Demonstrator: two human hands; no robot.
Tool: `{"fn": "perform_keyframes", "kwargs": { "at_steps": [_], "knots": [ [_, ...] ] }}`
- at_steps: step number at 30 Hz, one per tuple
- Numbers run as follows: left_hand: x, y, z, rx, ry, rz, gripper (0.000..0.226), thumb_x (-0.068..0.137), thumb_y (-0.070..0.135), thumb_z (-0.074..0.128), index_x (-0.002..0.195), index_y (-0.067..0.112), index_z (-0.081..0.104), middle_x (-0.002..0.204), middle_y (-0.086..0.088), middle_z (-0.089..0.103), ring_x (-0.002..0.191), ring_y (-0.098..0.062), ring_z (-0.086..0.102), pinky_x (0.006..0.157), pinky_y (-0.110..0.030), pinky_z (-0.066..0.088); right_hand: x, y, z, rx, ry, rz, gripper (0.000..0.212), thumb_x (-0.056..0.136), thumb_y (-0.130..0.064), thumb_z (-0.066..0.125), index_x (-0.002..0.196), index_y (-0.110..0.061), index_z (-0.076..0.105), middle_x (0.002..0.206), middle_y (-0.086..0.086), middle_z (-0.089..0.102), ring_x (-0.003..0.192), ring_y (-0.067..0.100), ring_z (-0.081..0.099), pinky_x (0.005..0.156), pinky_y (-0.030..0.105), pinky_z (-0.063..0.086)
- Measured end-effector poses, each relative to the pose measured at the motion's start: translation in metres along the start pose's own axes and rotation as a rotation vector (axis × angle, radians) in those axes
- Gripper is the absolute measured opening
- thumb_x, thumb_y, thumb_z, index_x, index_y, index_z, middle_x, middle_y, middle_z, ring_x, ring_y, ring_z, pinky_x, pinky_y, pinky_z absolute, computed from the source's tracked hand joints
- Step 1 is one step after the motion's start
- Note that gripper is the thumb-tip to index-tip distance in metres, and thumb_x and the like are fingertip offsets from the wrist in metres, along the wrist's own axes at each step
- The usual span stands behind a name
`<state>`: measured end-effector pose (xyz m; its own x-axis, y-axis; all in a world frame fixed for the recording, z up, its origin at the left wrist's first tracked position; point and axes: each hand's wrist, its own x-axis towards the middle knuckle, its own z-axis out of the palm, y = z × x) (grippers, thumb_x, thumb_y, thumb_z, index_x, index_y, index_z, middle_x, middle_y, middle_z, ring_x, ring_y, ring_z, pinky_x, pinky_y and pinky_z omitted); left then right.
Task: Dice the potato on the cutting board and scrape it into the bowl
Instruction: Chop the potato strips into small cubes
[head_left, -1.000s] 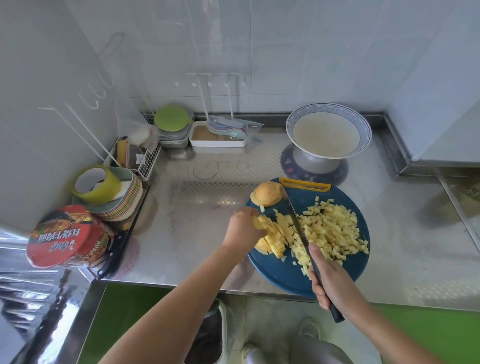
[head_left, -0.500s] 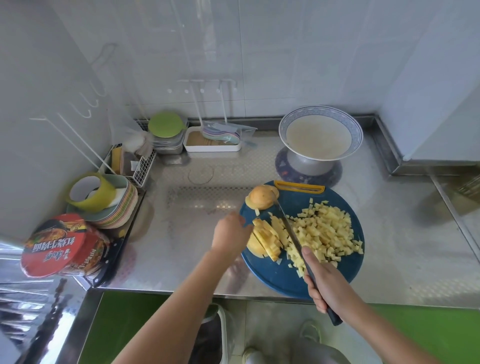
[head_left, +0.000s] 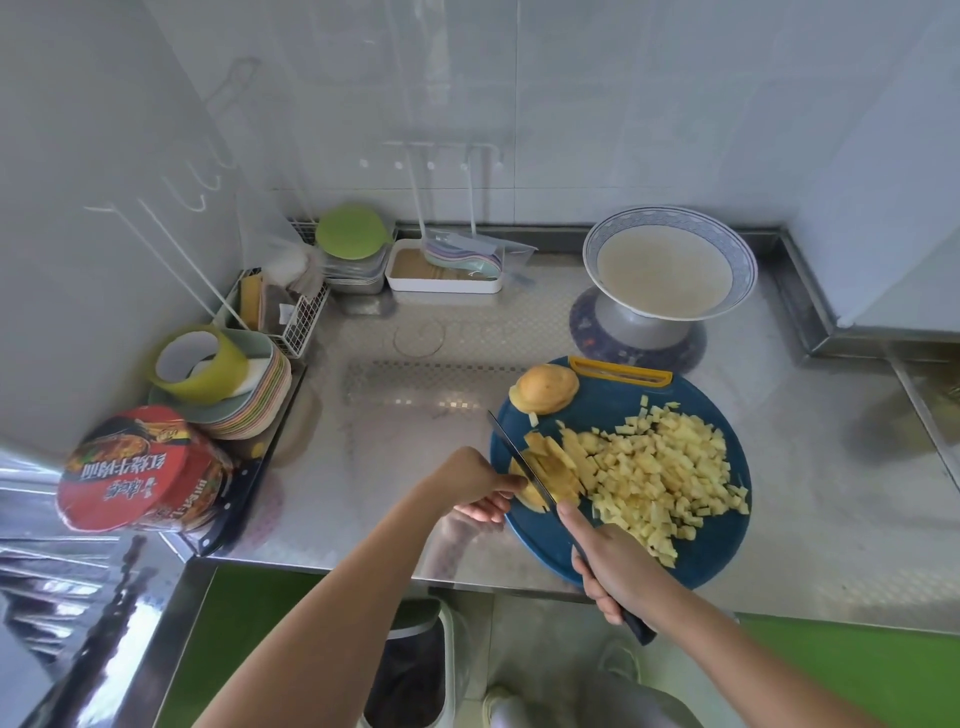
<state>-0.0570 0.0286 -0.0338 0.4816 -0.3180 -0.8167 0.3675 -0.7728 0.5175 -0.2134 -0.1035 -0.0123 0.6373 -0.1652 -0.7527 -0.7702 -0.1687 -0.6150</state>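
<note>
One knife (head_left: 515, 453); one bowl (head_left: 667, 278); one board (head_left: 615, 408); perhaps two undiced potato pieces (head_left: 545, 389)

It was a small kitchen: a stainless-steel counter (head_left: 810, 467) ran into a corner of white wall tiles (head_left: 571, 104), carrying stacked plates (head_left: 260, 400), an instant-noodle tub (head_left: 140, 473), a blue cutting board (head_left: 613, 405) and a bowl (head_left: 670, 213), with wall hooks (head_left: 431, 156) above.

White tiled walls (head_left: 623, 104) enclose a steel counter (head_left: 831, 493) (bright, reflective).
</note>
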Motion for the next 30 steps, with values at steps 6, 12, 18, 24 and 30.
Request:
{"fn": "perform_keyframes", "kwargs": {
  "at_steps": [6, 12, 18, 24, 30],
  "knots": [
    [0.006, 0.002, -0.006, 0.017, -0.064, 0.003, 0.034, 0.08, 0.04, 0.075, 0.075, 0.006, 0.07, 0.065, -0.003, 0.071, 0.056, -0.013, 0.065, 0.056, -0.019, 0.054, 0.004, -0.002, -0.001, -0.001, 0.029, -0.035, 0.065, 0.092, -0.069, 0.034, 0.059, -0.014, 0.035, 0.046, 0.002, 0.03, 0.035, 0.016, 0.028, 0.039, 0.025, 0.028],
    [0.012, 0.004, -0.009, 0.042, -0.093, -0.015, 0.034, 0.079, 0.038, 0.076, 0.077, 0.005, 0.07, 0.07, -0.005, 0.071, 0.059, -0.014, 0.065, 0.059, -0.02, 0.056, 0.005, -0.001, 0.002, -0.12, 0.113, -0.086, 0.065, 0.094, -0.068, 0.03, 0.057, -0.015, 0.027, 0.04, -0.006, 0.023, 0.031, 0.01, 0.023, 0.041, 0.028, 0.023],
    [0.016, 0.007, -0.013, 0.048, -0.13, -0.024, 0.035, 0.078, 0.037, 0.077, 0.082, 0.003, 0.071, 0.078, -0.009, 0.072, 0.062, -0.016, 0.066, 0.066, -0.023, 0.056, 0.01, 0.002, 0.011, -0.206, 0.15, -0.07, 0.068, 0.093, -0.072, 0.027, 0.054, -0.016, 0.026, 0.038, -0.007, 0.023, 0.029, 0.009, 0.024, 0.044, 0.03, 0.024],
    [0.016, 0.004, -0.014, 0.015, -0.136, 0.003, 0.031, 0.08, 0.033, 0.076, 0.08, 0.003, 0.07, 0.077, -0.011, 0.072, 0.06, -0.017, 0.066, 0.056, -0.022, 0.054, 0.004, -0.003, 0.002, -0.025, 0.019, 0.078, 0.067, 0.092, -0.073, 0.03, 0.06, -0.014, 0.035, 0.047, 0.003, 0.033, 0.033, 0.016, 0.032, 0.036, 0.023, 0.031],
    [0.015, 0.003, -0.013, 0.043, -0.135, 0.028, 0.029, 0.083, 0.031, 0.073, 0.084, 0.002, 0.07, 0.074, -0.008, 0.072, 0.058, -0.015, 0.066, 0.055, -0.021, 0.054, 0.001, 0.001, 0.005, 0.001, 0.028, 0.094, 0.068, 0.091, -0.073, 0.032, 0.059, -0.014, 0.036, 0.048, 0.003, 0.035, 0.033, 0.015, 0.032, 0.036, 0.022, 0.032]
  ]
}}
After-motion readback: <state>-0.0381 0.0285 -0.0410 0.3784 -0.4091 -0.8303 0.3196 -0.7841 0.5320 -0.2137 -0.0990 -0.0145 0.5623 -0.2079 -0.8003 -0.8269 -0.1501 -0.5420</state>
